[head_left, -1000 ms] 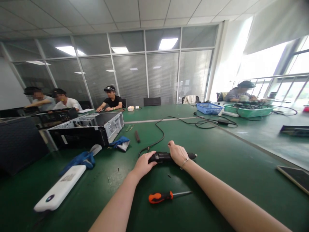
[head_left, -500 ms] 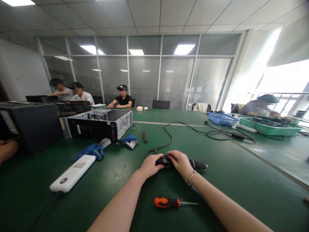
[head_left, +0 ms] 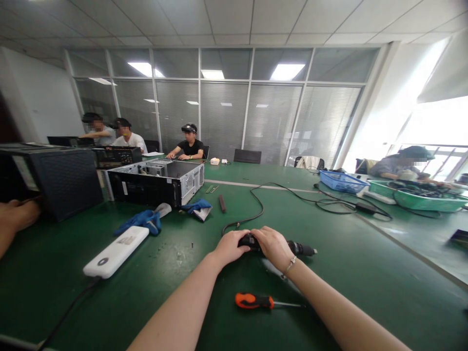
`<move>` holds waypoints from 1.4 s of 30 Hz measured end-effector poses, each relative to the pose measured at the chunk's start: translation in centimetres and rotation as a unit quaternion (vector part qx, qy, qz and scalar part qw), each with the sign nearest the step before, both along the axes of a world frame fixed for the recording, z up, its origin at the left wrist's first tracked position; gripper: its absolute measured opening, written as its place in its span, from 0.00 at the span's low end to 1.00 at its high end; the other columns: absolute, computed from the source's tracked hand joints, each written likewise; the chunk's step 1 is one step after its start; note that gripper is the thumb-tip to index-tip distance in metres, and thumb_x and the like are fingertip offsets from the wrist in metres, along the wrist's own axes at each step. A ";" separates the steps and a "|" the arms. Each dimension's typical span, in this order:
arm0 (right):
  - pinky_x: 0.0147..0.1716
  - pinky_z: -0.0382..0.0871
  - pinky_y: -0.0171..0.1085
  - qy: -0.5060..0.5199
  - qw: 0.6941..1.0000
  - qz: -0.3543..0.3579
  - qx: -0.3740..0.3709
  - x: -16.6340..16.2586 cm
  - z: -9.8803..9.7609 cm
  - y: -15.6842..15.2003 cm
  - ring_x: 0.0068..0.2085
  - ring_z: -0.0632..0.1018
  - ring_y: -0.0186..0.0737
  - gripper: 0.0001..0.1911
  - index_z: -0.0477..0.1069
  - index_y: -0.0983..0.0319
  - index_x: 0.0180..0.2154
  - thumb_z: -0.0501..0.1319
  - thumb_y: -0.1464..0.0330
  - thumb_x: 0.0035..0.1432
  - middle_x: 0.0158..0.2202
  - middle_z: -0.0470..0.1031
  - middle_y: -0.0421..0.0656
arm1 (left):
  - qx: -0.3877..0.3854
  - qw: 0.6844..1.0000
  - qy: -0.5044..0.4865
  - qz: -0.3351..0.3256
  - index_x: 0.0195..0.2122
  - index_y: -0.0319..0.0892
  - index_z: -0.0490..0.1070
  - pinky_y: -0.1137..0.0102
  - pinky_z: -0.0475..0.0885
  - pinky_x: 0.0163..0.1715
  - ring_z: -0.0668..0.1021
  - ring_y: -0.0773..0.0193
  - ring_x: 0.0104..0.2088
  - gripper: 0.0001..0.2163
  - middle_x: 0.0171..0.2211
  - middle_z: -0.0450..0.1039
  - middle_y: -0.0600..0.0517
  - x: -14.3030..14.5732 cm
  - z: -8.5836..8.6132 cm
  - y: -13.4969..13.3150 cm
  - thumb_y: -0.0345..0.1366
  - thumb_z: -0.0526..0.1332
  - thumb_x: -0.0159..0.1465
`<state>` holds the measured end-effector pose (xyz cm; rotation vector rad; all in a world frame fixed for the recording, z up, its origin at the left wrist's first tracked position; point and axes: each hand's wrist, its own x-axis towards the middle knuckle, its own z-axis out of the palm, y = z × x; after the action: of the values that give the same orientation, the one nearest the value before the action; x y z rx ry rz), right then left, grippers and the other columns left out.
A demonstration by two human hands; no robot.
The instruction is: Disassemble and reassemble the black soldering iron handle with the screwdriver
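Observation:
On the green table (head_left: 351, 282) lies a long black tool (head_left: 302, 248) with a ribbed right part and a small metal tip. My left hand (head_left: 230, 247) is closed around its left end, thumb along the near side. Just right of that, my right hand (head_left: 271, 246) grips its middle from above, fingers bent over it. Both hands hide much of the tool's body. A black cord (head_left: 260, 207) runs off behind the left hand. Nearer to me, a screwdriver (head_left: 254, 301) with an orange and black handle rests between my forearms, shaft pointing right.
An open computer case (head_left: 146, 191), blue gloves (head_left: 141, 223) and a white power bank (head_left: 116, 253) lie left. A dark case (head_left: 73, 180) stands by another person's hand (head_left: 18, 217). Blue (head_left: 341, 181) and green baskets (head_left: 424, 200) sit right. Several people work around the table.
The camera view has shifted slightly, so the surroundings sit a little further right and higher. Both hands stay on the black tool; the screwdriver has not moved on the table.

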<state>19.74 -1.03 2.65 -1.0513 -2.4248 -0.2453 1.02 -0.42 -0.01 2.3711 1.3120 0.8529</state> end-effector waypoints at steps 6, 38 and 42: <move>0.37 0.66 0.35 0.006 1.000 -0.004 -0.006 0.7 -0.3 0.3 0.35 0.72 0.38 0.15 0.72 0.63 0.43 0.47 0.73 0.64 0.32 0.75 0.45 | -0.012 1.000 0.001 0.006 0.54 0.47 0.67 0.63 0.64 0.54 0.72 0.55 0.52 0.24 0.52 0.71 0.50 0.0 0.0 0.1 0.35 0.65 0.55; 0.28 0.63 0.33 -0.092 0.974 -0.054 -0.200 0.1 0.4 -3.7 0.28 0.75 0.39 0.12 0.73 0.61 0.24 0.58 0.80 0.34 0.25 0.76 0.42 | 0.000 1.000 -0.002 -0.010 0.54 0.47 0.67 0.65 0.65 0.52 0.73 0.56 0.50 0.24 0.52 0.72 0.51 -0.1 0.0 0.2 0.35 0.65 0.56; 0.29 0.63 0.33 0.010 0.986 -0.059 -0.154 -0.3 0.3 -3.0 0.27 0.73 0.37 0.09 0.72 0.62 0.26 0.58 0.78 0.39 0.24 0.74 0.42 | -0.003 1.000 0.003 -0.009 0.55 0.46 0.66 0.65 0.65 0.53 0.73 0.56 0.51 0.24 0.52 0.71 0.51 -0.1 0.0 0.2 0.34 0.65 0.56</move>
<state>19.42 -4.02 2.96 -1.3257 -2.4354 0.1058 0.97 -0.22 0.03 2.3786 1.2907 0.8366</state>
